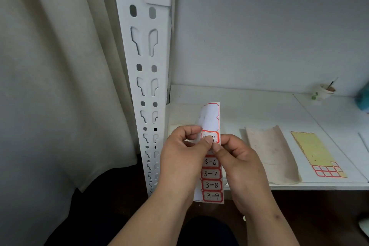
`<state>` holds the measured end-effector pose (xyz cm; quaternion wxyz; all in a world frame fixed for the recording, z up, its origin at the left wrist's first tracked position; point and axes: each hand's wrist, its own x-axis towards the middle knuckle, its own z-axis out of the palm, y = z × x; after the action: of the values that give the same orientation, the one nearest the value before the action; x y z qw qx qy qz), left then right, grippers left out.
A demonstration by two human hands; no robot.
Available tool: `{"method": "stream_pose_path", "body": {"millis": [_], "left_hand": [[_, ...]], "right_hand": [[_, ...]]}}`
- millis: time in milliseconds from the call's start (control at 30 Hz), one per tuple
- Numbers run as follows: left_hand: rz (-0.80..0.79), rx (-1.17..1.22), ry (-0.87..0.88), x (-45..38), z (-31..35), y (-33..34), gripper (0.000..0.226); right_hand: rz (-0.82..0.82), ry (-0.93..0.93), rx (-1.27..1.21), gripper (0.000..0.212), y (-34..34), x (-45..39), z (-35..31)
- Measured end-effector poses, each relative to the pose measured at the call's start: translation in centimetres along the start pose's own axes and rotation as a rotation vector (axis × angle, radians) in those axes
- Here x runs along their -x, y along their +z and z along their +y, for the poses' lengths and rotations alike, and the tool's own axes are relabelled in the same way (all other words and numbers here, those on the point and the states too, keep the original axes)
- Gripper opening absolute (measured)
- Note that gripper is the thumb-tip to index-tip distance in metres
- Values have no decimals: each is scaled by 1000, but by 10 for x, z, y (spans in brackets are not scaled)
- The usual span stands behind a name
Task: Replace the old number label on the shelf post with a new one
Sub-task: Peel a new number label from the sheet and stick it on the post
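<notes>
Label sheet [212, 173] pinched between left hand [179, 156] and right hand [239, 164]

Both forearms are bare, no sleeves, watch or rings on the left hand [180, 158] or right hand [242, 168].

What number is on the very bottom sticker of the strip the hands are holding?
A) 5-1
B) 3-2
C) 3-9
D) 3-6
C: on the white strip of red-bordered number stickers, held between the left hand and the right hand, the lowest red-framed sticker reads 3-9, just beneath the ones marked 3-7 and 3-8.
</notes>
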<state>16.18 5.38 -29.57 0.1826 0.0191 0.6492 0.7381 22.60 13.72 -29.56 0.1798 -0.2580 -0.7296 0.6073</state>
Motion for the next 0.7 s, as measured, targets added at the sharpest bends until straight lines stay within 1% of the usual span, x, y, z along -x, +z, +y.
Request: {"method": "stream_pose_path", "body": {"millis": [233,367,467,700], "left_hand": [[-21,-47,-15,0,-1,0,17],[-18,-117,19,1,1,-2,15],[4,-146,57,2,1,-2,11],[23,-136,68,1,-4,-3,13]], "right_hand": [[2,8,-80,15,0,1,-3],[23,42,-137,14,2,1,-5],[34,11,-80,15,3,0,-5],[54,10,-48,20,4,0,-6]]}}
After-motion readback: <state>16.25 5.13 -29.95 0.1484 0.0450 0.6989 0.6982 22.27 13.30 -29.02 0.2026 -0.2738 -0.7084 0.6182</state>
